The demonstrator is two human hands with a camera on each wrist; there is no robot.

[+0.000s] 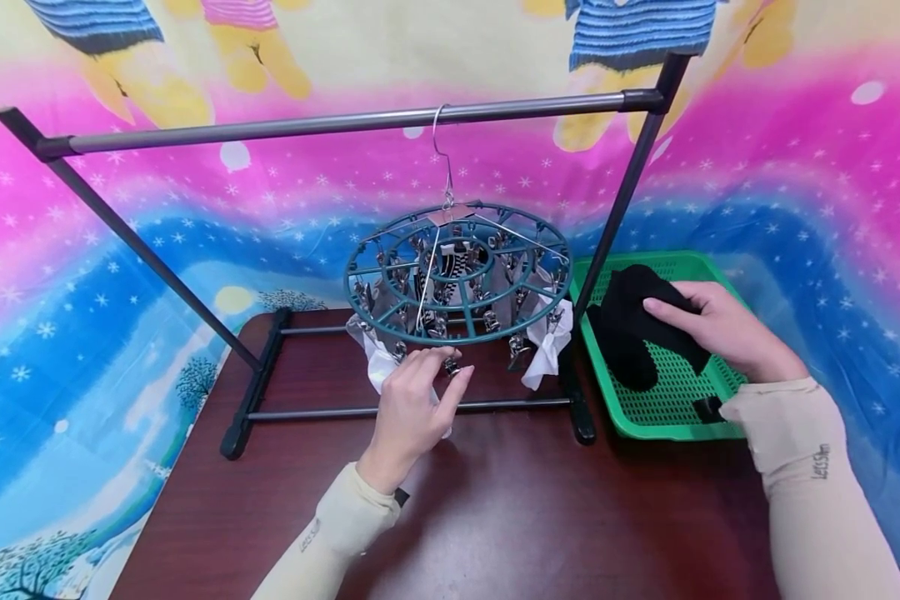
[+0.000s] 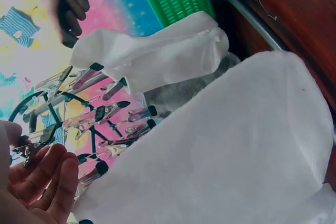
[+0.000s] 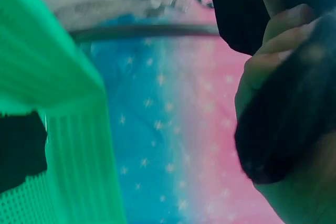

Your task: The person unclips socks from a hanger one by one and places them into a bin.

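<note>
A round green drying hanger (image 1: 458, 339) with metal clips hangs by its hook from the rack's bar. My left hand (image 1: 412, 396) is at its front edge and pinches a clip (image 2: 42, 139) between thumb and fingers. White socks (image 2: 210, 150) hang from other clips close to that hand, and grey cloth shows behind them. My right hand (image 1: 727, 325) grips a black sock (image 1: 648, 304) over the green basket (image 1: 667, 431), thumb on top. In the right wrist view the black fabric droops on both sides of the fingers.
A metal rack (image 1: 345, 122) with black feet stands on the dark red table (image 1: 570, 517). Its right post rises between hanger and basket. A small black piece (image 1: 708, 409) lies in the basket. A colourful printed cloth (image 1: 157, 275) covers the wall behind.
</note>
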